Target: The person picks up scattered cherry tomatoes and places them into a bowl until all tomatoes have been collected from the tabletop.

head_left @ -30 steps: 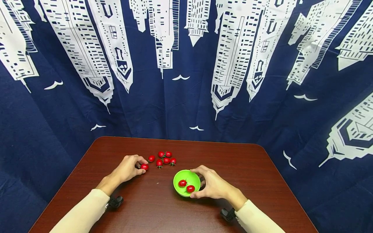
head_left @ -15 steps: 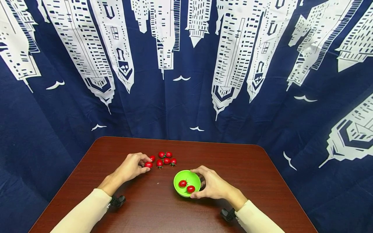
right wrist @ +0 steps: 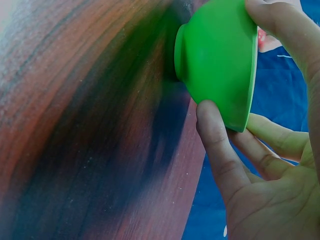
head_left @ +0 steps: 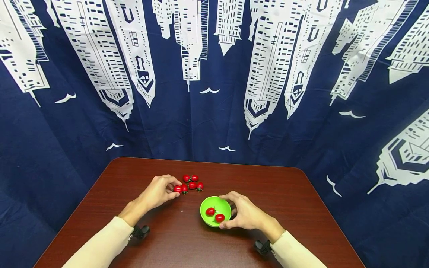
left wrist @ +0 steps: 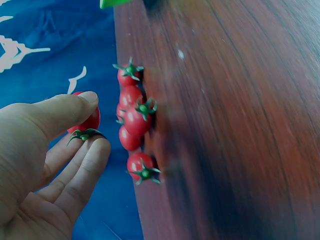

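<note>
My left hand [head_left: 157, 192] pinches a red cherry tomato [left wrist: 92, 121] between thumb and fingers; its green stem end points toward the fingers in the left wrist view. Just beyond lies a group of cherry tomatoes [head_left: 192, 185] on the table, and in the head view the held one overlaps the nearest of them [head_left: 184, 188]. With thumb and fingers at its rim, my right hand [head_left: 247, 213] holds a small green bowl [head_left: 218, 202]. Two cherry tomatoes [head_left: 210, 211] rest inside it. From the side, the right wrist view shows the bowl's outer wall [right wrist: 220, 65].
The brown wood-grain table [head_left: 261, 186] reaches back to a dark blue curtain [head_left: 214, 123] printed with white buildings. Dark wrist cameras [head_left: 140, 231] are strapped below both hands, beside cream sleeves [head_left: 100, 245].
My left hand has moved right with the tomato, up to the group. A loose tomato seen beside its fingertips earlier is now hidden behind the hand. My right hand and the bowl stay put.
</note>
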The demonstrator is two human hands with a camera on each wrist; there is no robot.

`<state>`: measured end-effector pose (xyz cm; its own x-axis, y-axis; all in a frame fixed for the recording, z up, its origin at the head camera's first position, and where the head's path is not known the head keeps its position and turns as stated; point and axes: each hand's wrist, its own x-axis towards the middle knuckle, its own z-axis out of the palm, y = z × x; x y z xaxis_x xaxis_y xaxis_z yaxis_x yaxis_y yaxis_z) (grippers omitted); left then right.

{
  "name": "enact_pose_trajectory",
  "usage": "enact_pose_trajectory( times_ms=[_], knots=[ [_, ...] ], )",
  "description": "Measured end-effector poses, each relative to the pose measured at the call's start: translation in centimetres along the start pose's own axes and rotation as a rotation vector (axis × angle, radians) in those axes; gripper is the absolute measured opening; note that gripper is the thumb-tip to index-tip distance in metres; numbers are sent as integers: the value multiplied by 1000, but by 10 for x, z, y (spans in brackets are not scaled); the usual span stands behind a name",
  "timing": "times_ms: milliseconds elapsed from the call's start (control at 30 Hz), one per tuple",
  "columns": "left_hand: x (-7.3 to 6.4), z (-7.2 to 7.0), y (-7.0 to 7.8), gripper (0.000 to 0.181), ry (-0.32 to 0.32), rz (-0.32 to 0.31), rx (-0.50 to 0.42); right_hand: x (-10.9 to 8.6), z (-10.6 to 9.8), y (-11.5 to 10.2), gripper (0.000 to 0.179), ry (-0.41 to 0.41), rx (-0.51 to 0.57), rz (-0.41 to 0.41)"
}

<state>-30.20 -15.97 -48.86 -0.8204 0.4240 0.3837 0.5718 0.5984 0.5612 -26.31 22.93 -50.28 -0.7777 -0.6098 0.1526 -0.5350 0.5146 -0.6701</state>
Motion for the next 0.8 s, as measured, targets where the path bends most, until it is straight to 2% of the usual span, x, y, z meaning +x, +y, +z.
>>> enact_pose_trajectory(
  times_ms=[200, 800],
  knots=[
    [6, 6, 13, 29, -18, 22, -33, -1, 0, 2, 92, 0, -1, 3],
    [26, 18, 51, 29, -62, 78, -39, -1, -1, -1, 93, -3, 4, 2]
  ],
)
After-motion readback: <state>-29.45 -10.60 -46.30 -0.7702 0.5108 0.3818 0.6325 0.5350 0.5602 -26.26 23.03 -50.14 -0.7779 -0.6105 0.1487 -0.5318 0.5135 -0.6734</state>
